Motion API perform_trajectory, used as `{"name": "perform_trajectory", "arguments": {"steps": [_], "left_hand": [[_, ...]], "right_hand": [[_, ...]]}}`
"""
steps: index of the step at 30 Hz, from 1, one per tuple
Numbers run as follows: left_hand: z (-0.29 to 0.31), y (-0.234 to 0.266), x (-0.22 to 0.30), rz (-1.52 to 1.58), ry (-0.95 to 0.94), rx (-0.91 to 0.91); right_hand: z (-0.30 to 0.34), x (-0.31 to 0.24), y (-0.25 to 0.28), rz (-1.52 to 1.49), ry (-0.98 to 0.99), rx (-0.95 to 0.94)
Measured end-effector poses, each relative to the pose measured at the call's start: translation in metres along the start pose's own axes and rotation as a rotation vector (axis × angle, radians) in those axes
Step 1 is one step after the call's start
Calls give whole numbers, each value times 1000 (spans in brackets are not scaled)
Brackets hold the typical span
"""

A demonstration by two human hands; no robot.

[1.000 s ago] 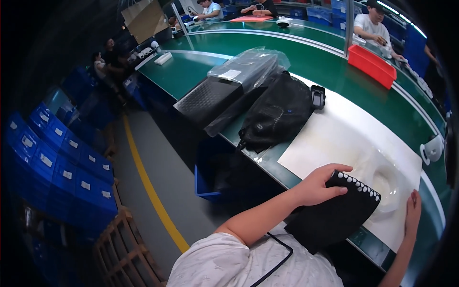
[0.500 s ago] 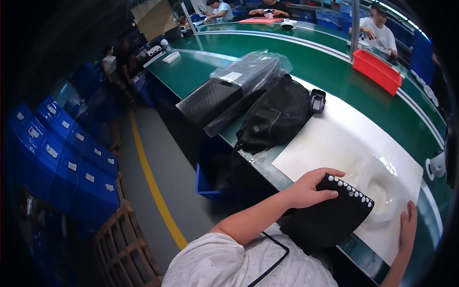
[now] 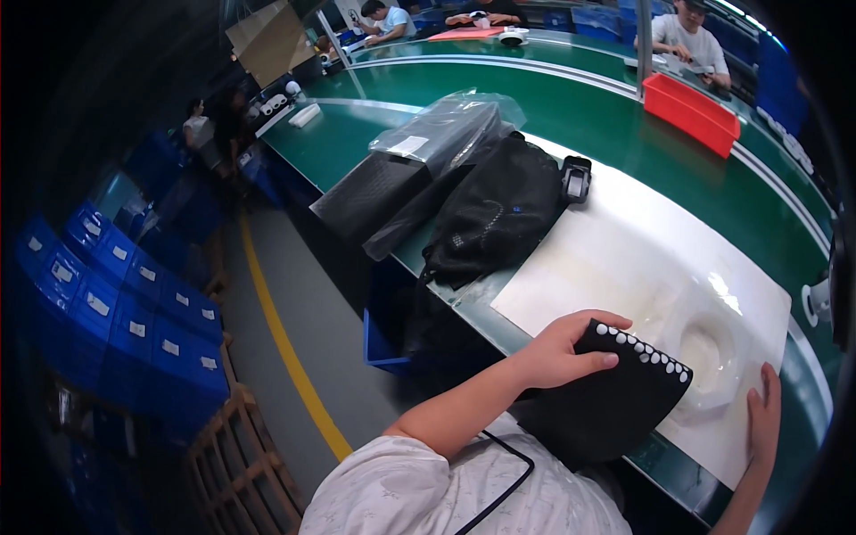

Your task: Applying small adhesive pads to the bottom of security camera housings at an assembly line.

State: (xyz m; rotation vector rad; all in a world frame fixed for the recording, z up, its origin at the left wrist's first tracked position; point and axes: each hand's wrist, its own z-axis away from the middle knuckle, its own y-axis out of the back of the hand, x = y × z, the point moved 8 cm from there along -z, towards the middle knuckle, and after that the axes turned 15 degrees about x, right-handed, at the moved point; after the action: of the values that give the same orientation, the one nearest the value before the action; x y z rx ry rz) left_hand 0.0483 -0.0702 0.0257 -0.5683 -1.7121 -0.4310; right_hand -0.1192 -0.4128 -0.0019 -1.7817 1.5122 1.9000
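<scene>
My left hand [image 3: 573,350] grips the upper left corner of a black sheet [image 3: 608,401], with the thumb on its face. White round dots run in rows along the sheet's top edge. The sheet hangs over the near edge of the bench, in front of my body. My right hand [image 3: 763,406] has its fingers stretched out by the right side of a white board [image 3: 571,276], holding nothing. Between the hands, a clear plastic piece with a round hollow [image 3: 709,352] lies on the board.
Left along the green bench [image 3: 588,107] lie a black mesh bag [image 3: 495,214], a small black device [image 3: 576,181] and plastic-wrapped black textured sheets [image 3: 379,192]. A red bin [image 3: 691,114] stands across the belt near a co-worker. Blue boxes [image 3: 116,312] are stacked by the aisle.
My view has shifted slightly, so the bench items sit further left and a little higher in the picture. My left hand still grips the black sheet; both hands have barely moved.
</scene>
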Motion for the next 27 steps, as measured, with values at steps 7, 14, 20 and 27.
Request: {"name": "perform_trajectory", "arguments": {"steps": [7,14,20,27], "left_hand": [[2,-3,-3,21,60,-28],[-1,3,-10,-12,96,56],[1,-1,-2,127,157,73],[1,-3,-5,103,123,80]], "right_hand": [[7,-6,2,-34,-21,6],[3,-4,-1,17,63,33],[4,-31,10,231,19,40],[8,-27,10,213,-24,-1]]}}
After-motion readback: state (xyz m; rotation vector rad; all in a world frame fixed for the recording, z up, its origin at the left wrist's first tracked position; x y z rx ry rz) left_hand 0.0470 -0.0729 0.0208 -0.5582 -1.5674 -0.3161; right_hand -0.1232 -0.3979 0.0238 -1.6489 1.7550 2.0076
